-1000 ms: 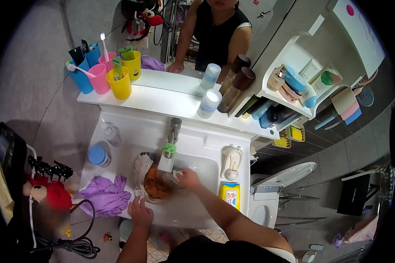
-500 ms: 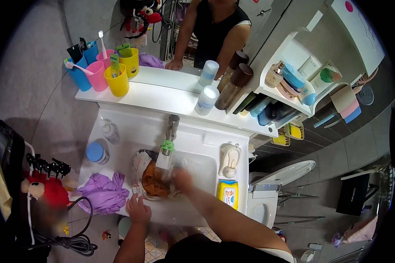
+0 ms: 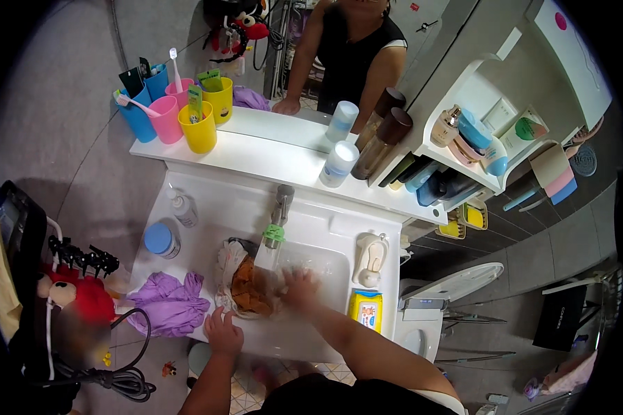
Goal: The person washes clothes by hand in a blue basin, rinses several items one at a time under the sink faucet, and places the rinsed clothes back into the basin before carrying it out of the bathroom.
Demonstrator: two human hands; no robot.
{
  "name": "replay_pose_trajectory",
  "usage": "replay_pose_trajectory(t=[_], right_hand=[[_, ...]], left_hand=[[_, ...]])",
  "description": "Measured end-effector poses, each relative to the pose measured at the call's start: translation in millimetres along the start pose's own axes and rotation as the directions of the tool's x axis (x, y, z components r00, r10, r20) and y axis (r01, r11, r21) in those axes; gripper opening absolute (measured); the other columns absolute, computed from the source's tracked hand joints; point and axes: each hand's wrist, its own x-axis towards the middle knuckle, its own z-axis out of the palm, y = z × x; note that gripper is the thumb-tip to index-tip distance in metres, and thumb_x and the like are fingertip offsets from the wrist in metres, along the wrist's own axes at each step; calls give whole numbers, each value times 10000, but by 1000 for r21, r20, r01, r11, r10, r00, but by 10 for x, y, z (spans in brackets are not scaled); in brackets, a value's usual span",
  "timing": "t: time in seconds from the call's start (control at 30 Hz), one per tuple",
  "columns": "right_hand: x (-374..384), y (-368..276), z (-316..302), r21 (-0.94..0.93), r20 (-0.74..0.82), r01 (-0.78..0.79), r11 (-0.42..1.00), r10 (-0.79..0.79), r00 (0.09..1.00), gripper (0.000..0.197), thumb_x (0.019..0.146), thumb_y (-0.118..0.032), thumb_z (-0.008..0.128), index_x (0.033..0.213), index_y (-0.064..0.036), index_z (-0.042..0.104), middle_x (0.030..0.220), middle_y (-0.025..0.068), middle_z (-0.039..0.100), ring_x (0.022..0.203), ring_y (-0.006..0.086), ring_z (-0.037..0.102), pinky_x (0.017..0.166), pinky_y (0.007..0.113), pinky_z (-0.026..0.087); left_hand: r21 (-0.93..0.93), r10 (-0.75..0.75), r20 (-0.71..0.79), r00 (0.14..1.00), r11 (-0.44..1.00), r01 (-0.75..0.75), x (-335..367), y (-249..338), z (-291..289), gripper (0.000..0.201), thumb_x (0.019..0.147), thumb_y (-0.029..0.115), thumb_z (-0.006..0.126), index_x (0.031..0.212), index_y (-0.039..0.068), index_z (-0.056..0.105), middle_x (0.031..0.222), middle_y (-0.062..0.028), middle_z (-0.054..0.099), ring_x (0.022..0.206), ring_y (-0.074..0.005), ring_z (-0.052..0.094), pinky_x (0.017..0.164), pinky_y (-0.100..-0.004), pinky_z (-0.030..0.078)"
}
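Observation:
Water runs from the tap (image 3: 281,207), which has a green band round its spout, into the white sink (image 3: 332,259). Under the stream lies a wet brown cloth (image 3: 249,287), bunched with a white cloth (image 3: 228,266). My right hand (image 3: 301,287) is in the basin just right of the cloths, its fingers spread and slightly blurred, holding nothing I can see. My left hand (image 3: 223,333) rests on the sink's front edge, fingers apart and empty. Beside it a crumpled purple cloth (image 3: 166,304) lies on the counter.
A blue-lidded jar (image 3: 161,239) and a pump bottle (image 3: 183,207) stand left of the basin. Right of it are a white rabbit-shaped dish (image 3: 371,259) and a yellow wipes pack (image 3: 366,309). Cups and bottles line the white shelf (image 3: 256,142); a toilet (image 3: 422,318) stands at right.
My right hand has shifted slightly right in the basin, and its fingers now show spread. My left hand stays at the front edge. The whole view has shifted a little.

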Motion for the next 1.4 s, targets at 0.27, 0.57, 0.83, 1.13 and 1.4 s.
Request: replay_pose_trajectory(t=[0.27,0.57,0.83,1.13,1.4], right_hand=[[294,200,140,543,283,-210,813,58,957,407,730,-352,627,1102,-204,550,1171,126,527,1116,286,484,919,514,347],[-38,336,-84,124,149,-144,982,125,981,660,727,-401,624,1313,-258,356,1398,123,259,1261,314,312,943,658,210],[167,8,-367,52,406,327,944,-319,856,480,789,-356,564,1220,-161,480,1261,166,411,1172,350,390,929,610,277],[122,-84,-357,341,248,-77,937,-11,969,322,817,-298,543,1055,-83,576,950,154,605,904,323,573,785,430,448],[23,64,-541,810,277,-421,409,365,889,361,808,-353,559,1084,-122,575,1021,180,589,934,311,565,794,401,452]], left_hand=[[28,-6,5,1000,1000,6,12,-28,20,361,644,89,556,1005,90,558,1163,-132,445,1101,-302,434,991,-487,261],[17,-7,27,1000,1000,7,25,66,-1,364,636,84,557,1000,86,557,1157,-140,450,1090,-317,436,995,-486,258],[29,13,0,1000,999,-13,15,25,17,370,622,76,562,992,80,571,1151,-141,457,1092,-320,439,978,-495,266],[15,6,2,1000,1000,-6,15,60,31,374,617,85,570,991,71,575,1145,-140,461,1107,-305,433,991,-496,254],[38,-21,23,1000,999,20,8,7,22,359,626,82,576,984,75,583,1153,-132,461,1124,-304,420,998,-509,246]])
